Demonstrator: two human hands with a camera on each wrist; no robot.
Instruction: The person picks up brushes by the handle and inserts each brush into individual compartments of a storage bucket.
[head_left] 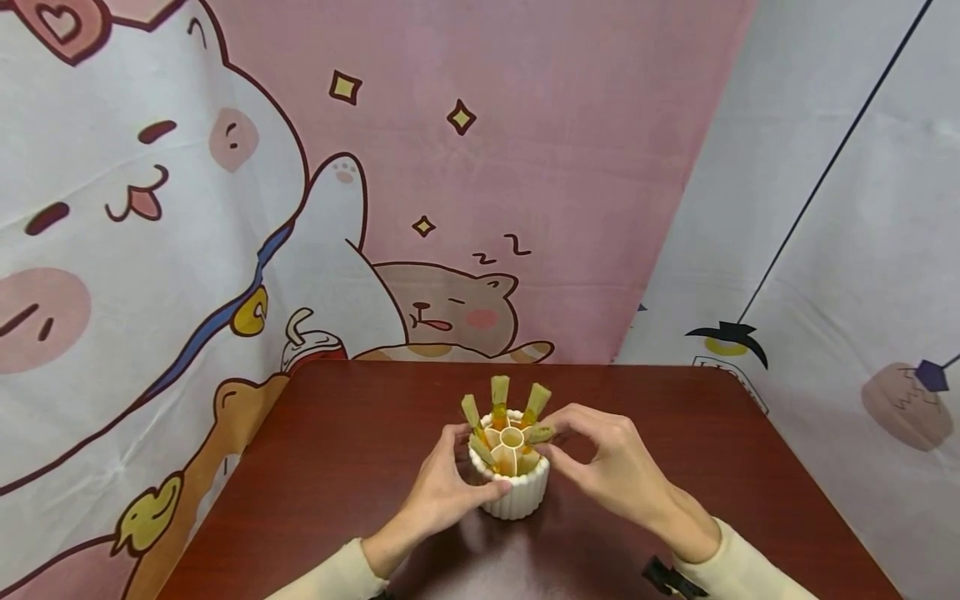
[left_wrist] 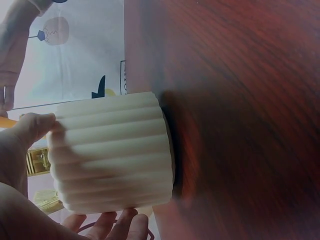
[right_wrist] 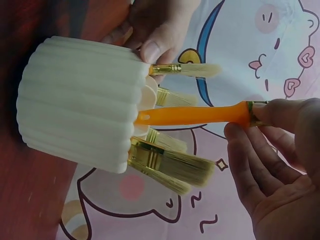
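A white ribbed round holder (head_left: pixel 517 498) stands upright on the table, its top split into compartments around a central ring. My left hand (head_left: pixel 438 493) grips it from the left, with the thumb at the rim and the fingers around the far side in the left wrist view. With thumb and fingertips, my right hand (head_left: pixel 622 467) pinches a paintbrush (right_wrist: pixel 195 116) near its gold ferrule. Its orange handle points into the holder, the end right at the rim. Several other paintbrushes (right_wrist: pixel 185 167) stand bristles outward in the compartments, leaning out all around.
The dark red-brown table (head_left: pixel 360 442) spreads out on all sides of the holder. Behind it hangs a pink and white cloth (head_left: pixel 585 167) with cartoon animals. A black band (head_left: pixel 672 577) sits at the right sleeve.
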